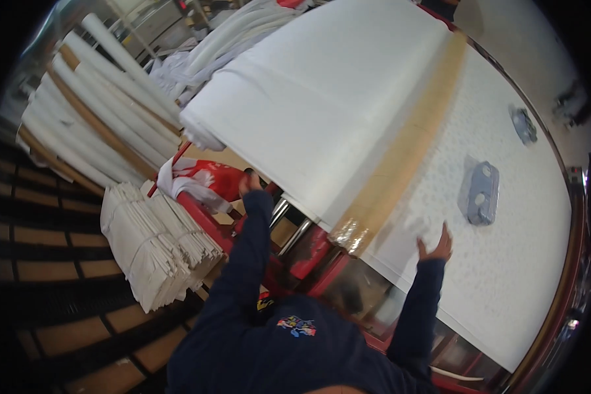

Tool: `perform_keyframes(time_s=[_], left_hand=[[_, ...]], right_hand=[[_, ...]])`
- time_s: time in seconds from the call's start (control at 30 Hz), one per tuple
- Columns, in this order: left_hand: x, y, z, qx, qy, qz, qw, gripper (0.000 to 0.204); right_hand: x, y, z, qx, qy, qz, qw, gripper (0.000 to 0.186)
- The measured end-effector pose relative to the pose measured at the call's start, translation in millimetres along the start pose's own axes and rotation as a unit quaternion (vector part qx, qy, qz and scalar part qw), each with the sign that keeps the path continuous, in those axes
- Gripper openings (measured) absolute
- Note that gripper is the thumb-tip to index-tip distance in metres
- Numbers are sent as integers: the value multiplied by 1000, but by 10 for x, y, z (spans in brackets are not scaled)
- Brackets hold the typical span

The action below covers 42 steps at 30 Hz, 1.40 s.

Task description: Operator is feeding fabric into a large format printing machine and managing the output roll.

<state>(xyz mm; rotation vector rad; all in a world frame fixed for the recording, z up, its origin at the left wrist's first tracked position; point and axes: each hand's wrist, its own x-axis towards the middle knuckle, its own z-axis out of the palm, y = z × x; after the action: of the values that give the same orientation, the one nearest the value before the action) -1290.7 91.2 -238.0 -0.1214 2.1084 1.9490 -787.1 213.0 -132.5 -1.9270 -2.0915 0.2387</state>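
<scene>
My left hand [249, 185] is beside a small black part at the red frame, left of the white fabric [289, 118]; I cannot make out its grip. My right hand [435, 244] has its fingers spread at the white perforated-looking surface [512, 262], right of a long, translucent yellow-brown roll [400, 151] with a crinkled silvery end. Whether it touches the surface is unclear. A grey-blue oblong block [481, 194] with two round holes lies above my right hand. Red cloth [220, 176] with white material hangs by the frame.
White and brown rolls [98, 111] lean in a row at left, above bundled stacks of folded off-white material [148, 243]. Piled white fabric [210, 52] lies behind. The red machine frame [312, 253] runs below the table edge. A second grey object [524, 125] sits at the far right.
</scene>
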Motion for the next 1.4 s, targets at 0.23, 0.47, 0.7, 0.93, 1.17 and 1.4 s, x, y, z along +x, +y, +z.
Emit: perform_keyframes(time_s=[0.23, 0.47, 0.7, 0.93, 1.17, 1.4], left_hand=[[3179, 1307, -331, -297, -292, -183, 891, 32], [3659, 1722, 14, -329, -265, -245, 873, 37], [3969, 2304, -102, -328, -278, -282, 858, 42], [4983, 2302, 300, -327, -326, -367, 808, 46], [6695, 1890, -21, -444, -179, -235, 846, 46], [8810, 1042, -1325, -371, -359, -238, 823, 41]], right_hand=[[-1310, 317, 32, 285, -79, 46, 954, 88], [-1634, 95, -382, 386, -70, 98, 914, 76], [-2204, -1214, -240, 400, -102, 80, 907, 71], [-2383, -2947, 176, 446, -63, 78, 890, 64], [-2515, -4733, 656, 431, -176, 74, 882, 61], [-2030, -5565, 1307, 438, -228, -6, 870, 53]])
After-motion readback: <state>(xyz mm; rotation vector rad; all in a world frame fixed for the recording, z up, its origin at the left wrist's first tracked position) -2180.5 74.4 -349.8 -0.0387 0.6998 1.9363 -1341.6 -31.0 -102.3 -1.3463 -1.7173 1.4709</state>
